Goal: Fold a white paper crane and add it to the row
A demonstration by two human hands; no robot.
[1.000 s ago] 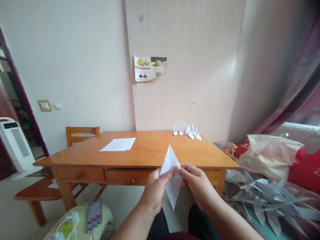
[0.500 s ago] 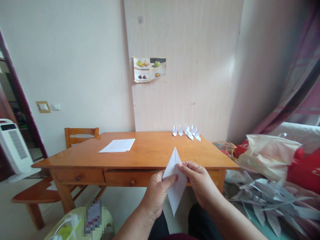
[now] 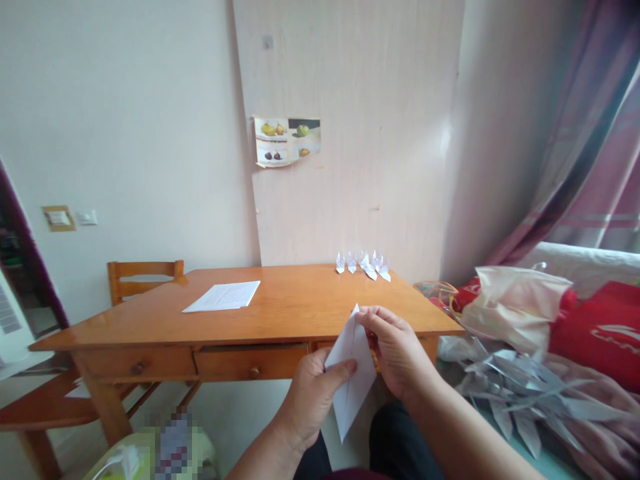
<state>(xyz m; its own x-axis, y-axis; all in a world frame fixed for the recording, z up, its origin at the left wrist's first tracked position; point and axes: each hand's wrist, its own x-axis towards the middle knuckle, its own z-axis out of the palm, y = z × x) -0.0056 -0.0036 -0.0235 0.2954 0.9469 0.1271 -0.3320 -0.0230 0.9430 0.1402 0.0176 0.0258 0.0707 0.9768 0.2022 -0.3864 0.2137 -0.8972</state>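
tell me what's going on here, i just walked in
A person is holding a folded white paper in both hands, in front of a wooden table. The left hand grips its left side with the thumb across the front, while the right hand pinches it near the top point. On the table, small folded paper pieces stand grouped toward the far right, and printed sheets lie toward the left.
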